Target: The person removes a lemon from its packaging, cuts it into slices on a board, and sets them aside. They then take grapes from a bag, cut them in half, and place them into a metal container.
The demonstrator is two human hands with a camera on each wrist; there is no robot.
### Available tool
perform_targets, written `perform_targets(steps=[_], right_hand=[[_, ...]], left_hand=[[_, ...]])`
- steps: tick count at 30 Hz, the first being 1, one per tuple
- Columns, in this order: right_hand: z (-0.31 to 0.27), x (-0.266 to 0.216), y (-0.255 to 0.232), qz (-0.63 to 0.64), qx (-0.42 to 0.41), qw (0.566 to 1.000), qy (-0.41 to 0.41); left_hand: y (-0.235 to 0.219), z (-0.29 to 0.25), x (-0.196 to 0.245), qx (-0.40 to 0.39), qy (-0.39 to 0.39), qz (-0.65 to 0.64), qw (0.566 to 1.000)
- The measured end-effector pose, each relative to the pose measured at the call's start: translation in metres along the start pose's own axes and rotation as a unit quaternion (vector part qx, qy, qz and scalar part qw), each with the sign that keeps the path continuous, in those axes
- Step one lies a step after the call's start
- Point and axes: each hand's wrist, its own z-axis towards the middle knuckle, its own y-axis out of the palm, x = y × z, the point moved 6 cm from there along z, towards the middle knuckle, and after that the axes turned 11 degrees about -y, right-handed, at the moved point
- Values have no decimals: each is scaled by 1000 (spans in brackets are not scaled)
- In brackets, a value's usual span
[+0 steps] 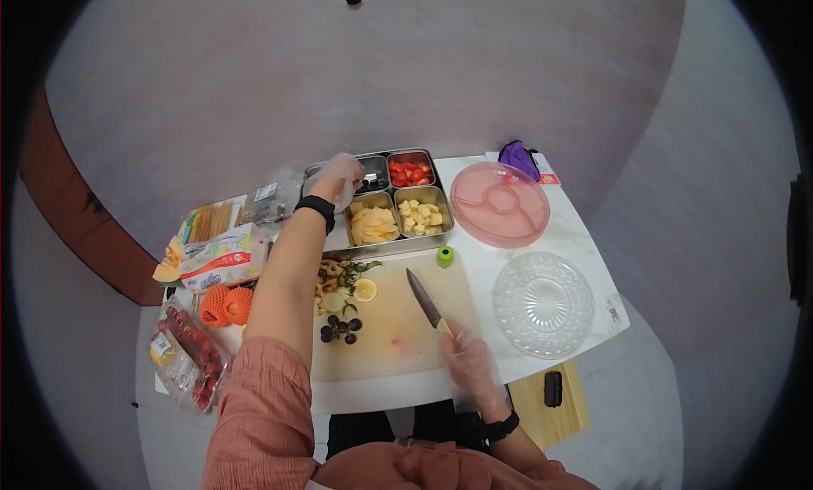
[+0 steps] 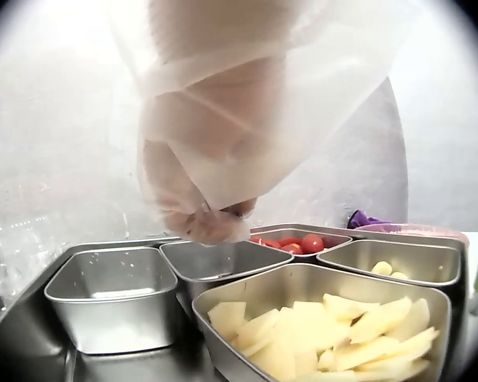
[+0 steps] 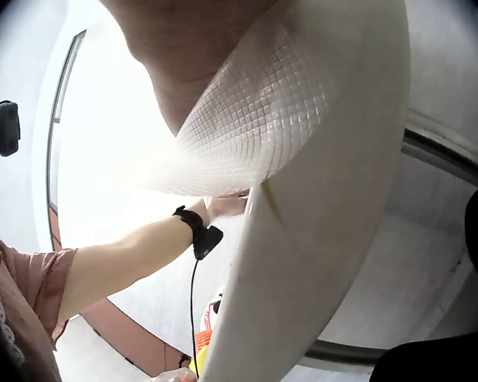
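Observation:
My left hand [image 1: 339, 178], in a clear plastic glove, is over the back of a metal tray [image 1: 339, 254]. Its fingers [image 2: 211, 226] bend down above a metal container [image 2: 223, 259] with a few dark pieces [image 1: 371, 184] in it. A dark sliver shows by the fingertips; I cannot tell whether they hold it. Neighbouring containers hold red tomatoes [image 1: 410, 174], pale yellow slices [image 1: 373, 224] and pale cubes [image 1: 421, 217]. Low at the right, my gloved right hand [image 1: 471, 365] grips a knife [image 1: 425, 299], its blade pointing away over the cutting board [image 1: 406, 342].
Dark grapes [image 1: 340, 329], a lemon slice [image 1: 365, 290] and peelings lie on the board. A green cap [image 1: 445, 255] stands near its far corner. Right are a pink divided tray [image 1: 500, 204] and a clear plate [image 1: 544, 305]. Packaged fruit [image 1: 188, 354] and orange foam nets [image 1: 227, 305] lie left.

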Motion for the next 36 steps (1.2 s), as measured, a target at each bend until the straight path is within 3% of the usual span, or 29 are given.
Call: perform_targets(steps=[2,7,8,9,10,12,14,16,18,19,21,22,24,28,30,31,34,36], right_hand=[[0,-4,-2,0,8,1000,-9],[3,-17,-8,12,1,1000,5],[3,-15,-7,14,-3,1000,7],[2,-12,-6,5,-5,1000,5],[1,-8,-4,-4,-8,1000,4],[-1,5,3,14,6,1000,-11],[-3,1,0,8,18,1000,-18],[-1,-2,-3,15,35,998,-49],[0,-2,-4,63,-8,997,50],[2,-4,-4,79,-12,996,50],[4,-9,-4,100,-23,994,46],[5,-12,-6,123,-4,992,41],[5,-16,-9,149,12,988,35],[7,-20,-12,118,12,993,22],[9,-19,-14,115,19,993,13],[9,-17,-13,104,6,994,15],[8,-16,-12,100,-3,995,6],[8,-17,-13,104,0,995,-6]], left_hand=[[3,-5,14,-28,82,222,971],[19,3,-1,-68,-14,135,988],[24,9,-22,-61,-120,-31,990],[30,11,-42,-51,-223,-195,954],[19,7,-37,-55,-229,-195,952],[-12,-3,-17,-13,-119,-98,988],[-20,-6,-26,-59,-58,-358,930],[-67,-45,17,-49,-137,-479,866],[-106,-79,55,1,-124,-245,962],[-116,-96,70,-5,-143,-244,959],[-133,-137,98,-20,-204,-511,835],[-148,-155,108,-16,-212,-508,835],[-163,-193,133,-96,-214,-463,855],[-192,-269,175,-79,-231,-453,857],[-196,-298,180,-53,-352,-394,847],[-195,-307,180,-76,-345,-322,878],[-164,-321,164,-127,-406,-298,855],[-127,-332,145,-102,-383,-267,878]])
